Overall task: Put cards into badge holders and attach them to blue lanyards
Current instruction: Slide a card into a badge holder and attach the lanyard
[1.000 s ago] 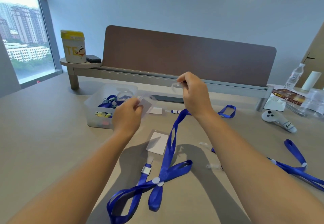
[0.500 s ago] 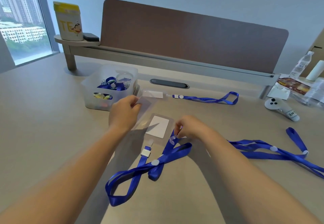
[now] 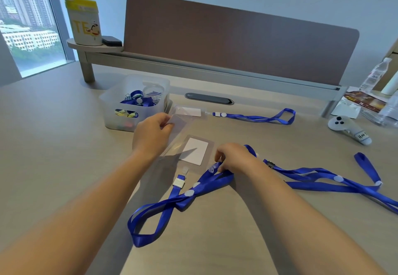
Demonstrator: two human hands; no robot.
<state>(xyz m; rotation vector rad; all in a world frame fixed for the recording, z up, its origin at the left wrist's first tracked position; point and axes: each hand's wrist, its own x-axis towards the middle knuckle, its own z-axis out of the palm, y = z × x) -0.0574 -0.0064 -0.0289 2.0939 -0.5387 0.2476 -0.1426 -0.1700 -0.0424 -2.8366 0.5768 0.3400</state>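
Note:
My left hand (image 3: 151,134) pinches a clear, empty-looking badge holder (image 3: 179,121) a little above the desk. My right hand (image 3: 233,158) rests on the desk, fingers closed on the clear clip end of a blue lanyard (image 3: 183,197) that loops toward me. Between the hands lies another clear holder with a white card (image 3: 195,151) inside. A third holder with a card (image 3: 190,112) sits farther back, joined to a second blue lanyard (image 3: 256,118). More blue lanyard straps (image 3: 323,177) spread to the right.
A translucent bin (image 3: 120,111) with lanyards and clips stands at the back left. A white controller (image 3: 349,127), a water bottle (image 3: 373,75) and plastic-wrapped papers (image 3: 366,104) lie at the right. A brown divider panel (image 3: 237,42) and shelf with a yellow-lidded tub (image 3: 85,23) close the back.
My right hand came down from mid-air to the desk with the lanyard's clip end. My left hand lowered slightly, still holding the clear holder. The view tilted downward.

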